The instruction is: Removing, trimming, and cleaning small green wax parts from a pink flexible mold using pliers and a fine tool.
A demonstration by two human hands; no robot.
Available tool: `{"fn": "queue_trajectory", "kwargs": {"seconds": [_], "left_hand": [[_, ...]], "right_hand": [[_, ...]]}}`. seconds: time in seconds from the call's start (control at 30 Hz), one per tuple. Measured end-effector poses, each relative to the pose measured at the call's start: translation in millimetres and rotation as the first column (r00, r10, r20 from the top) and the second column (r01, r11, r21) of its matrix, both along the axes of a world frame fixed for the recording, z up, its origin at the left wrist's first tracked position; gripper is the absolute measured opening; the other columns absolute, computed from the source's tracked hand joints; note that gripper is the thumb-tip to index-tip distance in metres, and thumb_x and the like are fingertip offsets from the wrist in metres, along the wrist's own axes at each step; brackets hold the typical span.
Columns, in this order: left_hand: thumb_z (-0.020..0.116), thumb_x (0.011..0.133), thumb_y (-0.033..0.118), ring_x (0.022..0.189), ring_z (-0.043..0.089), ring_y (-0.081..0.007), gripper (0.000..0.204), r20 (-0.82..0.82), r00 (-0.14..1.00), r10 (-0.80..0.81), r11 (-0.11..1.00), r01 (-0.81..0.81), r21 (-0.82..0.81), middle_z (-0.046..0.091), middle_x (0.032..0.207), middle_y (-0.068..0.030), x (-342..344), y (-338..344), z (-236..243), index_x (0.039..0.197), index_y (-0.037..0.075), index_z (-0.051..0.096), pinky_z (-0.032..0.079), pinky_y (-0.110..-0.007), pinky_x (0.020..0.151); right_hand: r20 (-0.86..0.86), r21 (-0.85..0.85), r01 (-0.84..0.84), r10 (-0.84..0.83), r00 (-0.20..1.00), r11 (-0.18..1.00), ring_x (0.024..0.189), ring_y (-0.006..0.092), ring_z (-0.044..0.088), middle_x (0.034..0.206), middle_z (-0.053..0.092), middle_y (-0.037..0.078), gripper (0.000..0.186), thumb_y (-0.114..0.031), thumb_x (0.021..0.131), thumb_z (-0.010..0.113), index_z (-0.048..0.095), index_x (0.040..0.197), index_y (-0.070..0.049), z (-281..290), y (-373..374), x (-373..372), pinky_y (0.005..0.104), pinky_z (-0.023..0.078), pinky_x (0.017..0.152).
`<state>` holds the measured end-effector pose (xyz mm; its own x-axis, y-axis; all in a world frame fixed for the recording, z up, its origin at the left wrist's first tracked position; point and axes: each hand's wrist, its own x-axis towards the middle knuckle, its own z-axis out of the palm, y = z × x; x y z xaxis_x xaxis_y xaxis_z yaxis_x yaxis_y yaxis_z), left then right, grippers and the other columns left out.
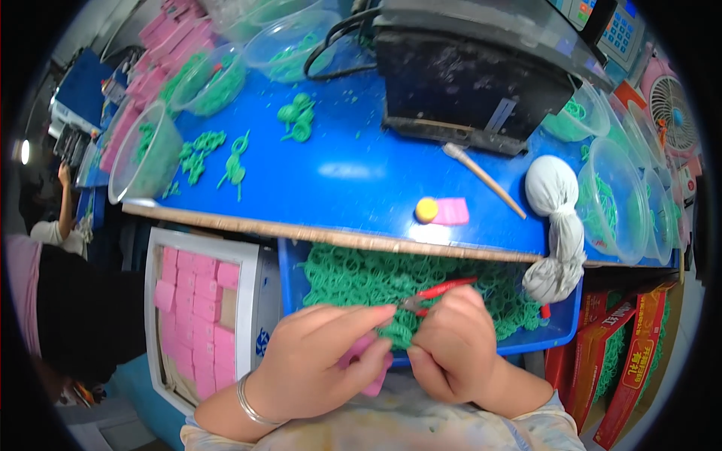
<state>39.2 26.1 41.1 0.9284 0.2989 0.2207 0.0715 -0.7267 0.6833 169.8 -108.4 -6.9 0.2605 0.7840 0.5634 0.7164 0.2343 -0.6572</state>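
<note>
left hand (320, 361) pinching pink block (366, 366) | right hand (451, 342) pinching red-handled cutters (436, 293), axis toward 2 o'clock | green rings (398, 331) between both grips

Looks like a small factory workbench: blue table (338, 180) strewn with green rubber rings (297, 116), clear bowls (143, 150) of more, trays of pink blocks (199, 316), black machine (474, 83) behind.

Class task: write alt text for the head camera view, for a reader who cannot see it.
Two bare hands meet over a blue bin of green rings: the left hand holds a pink piece, the right hand red-handled snips. Above lies a blue table.
</note>
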Motion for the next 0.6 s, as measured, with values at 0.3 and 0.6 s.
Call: {"fn": "queue_trajectory", "kwargs": {"seconds": [0.3, 0.6], "left_hand": [[0.083, 0.061, 0.010, 0.079, 0.064, -0.0200, 0.067, -0.050, 0.974, -0.223, 0.760, 0.141, -0.635, 0.066, 0.090, -0.0117, 30.5, 35.8, 2.7, 0.120, -0.002, 0.054, 0.049, -0.027, 0.072], [0.086, 0.055, 0.016, 0.072, 0.062, -0.0161, 0.060, 0.164, 0.964, -0.212, 0.893, 0.259, -0.367, 0.065, 0.084, -0.0082, 16.6, 14.9, 29.3, 0.108, 0.000, 0.063, 0.048, -0.027, 0.065]], "right_hand": [[-0.420, -0.091, -0.151, 0.100, 0.902, 0.984, 0.061, 0.0300, 0.055, 0.073, 0.056, 0.013, 0.005, -0.003, 0.079, 0.058, 0.058, 0.082, 0.000, 10.6, 8.7, 17.0, 0.0360, 0.044, 0.054], [-0.539, 0.007, -0.168, 0.145, 0.830, 0.986, 0.059, 0.0259, 0.052, 0.069, 0.054, 0.011, 0.013, -0.005, 0.088, 0.049, 0.055, 0.078, 0.001, 43.5, -7.0, -5.9, 0.0335, 0.041, 0.052]]}}
